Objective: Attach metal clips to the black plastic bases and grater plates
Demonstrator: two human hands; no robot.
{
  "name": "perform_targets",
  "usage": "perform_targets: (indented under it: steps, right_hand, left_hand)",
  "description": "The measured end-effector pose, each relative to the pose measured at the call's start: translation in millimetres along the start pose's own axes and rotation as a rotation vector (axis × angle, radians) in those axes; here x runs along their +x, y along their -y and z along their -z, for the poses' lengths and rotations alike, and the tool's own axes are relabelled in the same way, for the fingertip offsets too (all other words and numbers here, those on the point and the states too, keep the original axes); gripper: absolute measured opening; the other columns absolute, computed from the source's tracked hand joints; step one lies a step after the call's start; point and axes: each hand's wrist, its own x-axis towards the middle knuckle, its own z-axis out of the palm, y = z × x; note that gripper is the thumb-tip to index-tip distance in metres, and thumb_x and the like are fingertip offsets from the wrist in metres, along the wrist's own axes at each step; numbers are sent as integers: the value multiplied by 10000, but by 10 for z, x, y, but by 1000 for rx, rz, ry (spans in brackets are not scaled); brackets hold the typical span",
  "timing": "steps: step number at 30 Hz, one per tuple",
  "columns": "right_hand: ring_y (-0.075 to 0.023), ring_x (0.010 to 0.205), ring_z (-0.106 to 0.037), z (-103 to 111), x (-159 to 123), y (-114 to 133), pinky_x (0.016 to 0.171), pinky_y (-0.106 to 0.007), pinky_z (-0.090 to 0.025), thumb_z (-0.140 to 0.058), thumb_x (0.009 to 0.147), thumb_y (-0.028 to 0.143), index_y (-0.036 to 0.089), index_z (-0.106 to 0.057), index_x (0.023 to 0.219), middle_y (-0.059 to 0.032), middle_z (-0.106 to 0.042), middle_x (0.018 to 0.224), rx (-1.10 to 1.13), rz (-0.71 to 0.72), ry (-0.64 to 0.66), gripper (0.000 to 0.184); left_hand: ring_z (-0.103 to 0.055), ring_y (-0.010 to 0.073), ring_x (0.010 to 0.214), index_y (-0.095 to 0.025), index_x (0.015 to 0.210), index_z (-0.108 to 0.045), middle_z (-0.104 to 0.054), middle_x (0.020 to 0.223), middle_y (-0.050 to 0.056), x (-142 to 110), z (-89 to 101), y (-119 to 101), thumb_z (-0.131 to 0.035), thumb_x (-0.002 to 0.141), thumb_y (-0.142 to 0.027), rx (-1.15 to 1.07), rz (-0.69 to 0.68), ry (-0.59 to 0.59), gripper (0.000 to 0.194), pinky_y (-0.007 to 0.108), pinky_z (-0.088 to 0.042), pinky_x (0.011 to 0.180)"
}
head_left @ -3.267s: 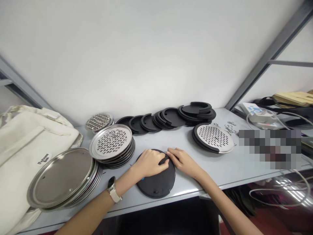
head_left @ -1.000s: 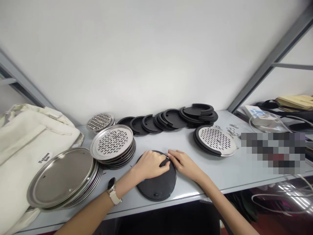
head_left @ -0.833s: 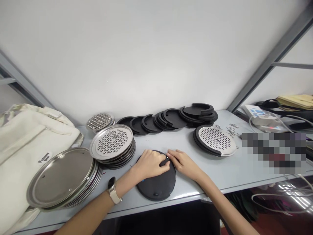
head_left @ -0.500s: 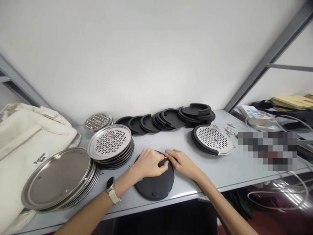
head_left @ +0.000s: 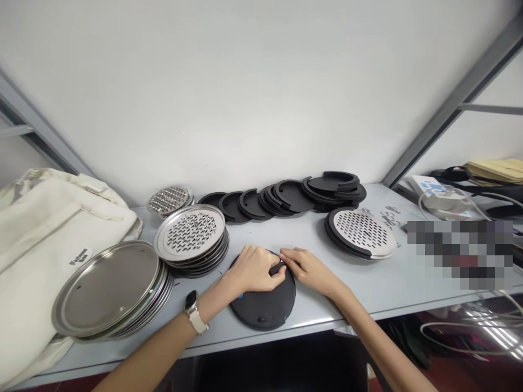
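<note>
A black round disc point(head_left: 265, 306) lies flat near the front edge of the grey shelf point(head_left: 368, 288). My left hand point(head_left: 252, 269), with a watch on its wrist, rests on the disc's far edge with its fingers curled. My right hand point(head_left: 309, 268) meets it from the right, fingertips pinched at a small metal ring point(head_left: 281, 263) on the disc's rim. Both hands touch at that spot.
Left of the disc stand a stack of perforated metal discs point(head_left: 190, 235) and a stack of plain metal plates point(head_left: 108, 288). Black rings point(head_left: 286, 197) line the back wall. A perforated disc in a black frame point(head_left: 362, 233), small metal rings point(head_left: 390, 213), a cream bag point(head_left: 44, 239).
Both hands stay at the same spot on the disc's far edge, with only small finger movements. The view has shifted slightly.
</note>
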Motion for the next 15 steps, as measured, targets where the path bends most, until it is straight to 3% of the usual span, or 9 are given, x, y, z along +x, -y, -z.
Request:
perform_targets:
  steps: [15]
  right_hand:
    - [-175, 652, -488, -43, -37, 16, 667, -286, -362, -281, 998, 269, 213, -425, 718, -9, -530, 652, -33, -34, -30, 320]
  left_hand:
    - [-536, 166, 500, -178, 588, -608, -608, 547, 40, -6, 26, -39, -495, 830, -385, -10, 45, 17, 337, 276, -240, 501]
